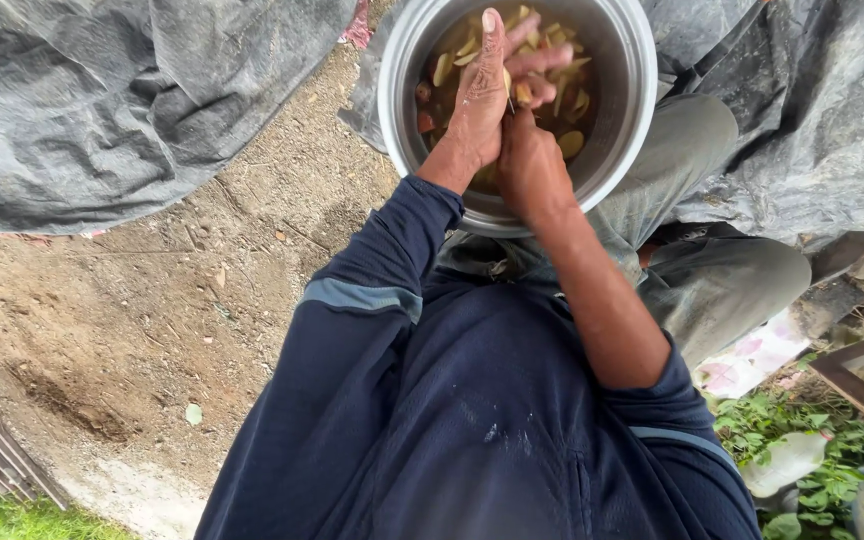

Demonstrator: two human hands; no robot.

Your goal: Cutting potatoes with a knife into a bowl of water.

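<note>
Both hands meet over the metal pot (622,120) of cut pieces (570,143) — left hand (480,100) fingers stretched open; right hand (530,165) fingers curled, seemingly around a small piece.

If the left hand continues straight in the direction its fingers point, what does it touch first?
Probably the far inner wall of the round silver metal pot. The left hand points across the pale cut vegetable pieces; depth is unclear.

L hand (480,100) raised, palm turned inward, thumb straight up, fingers (542,62) curled to the right. R hand (530,165) just below, touching it, fist closed, knuckles up. L arm in dark blue sleeve, R forearm bare, sleeve pushed to elbow.
</note>
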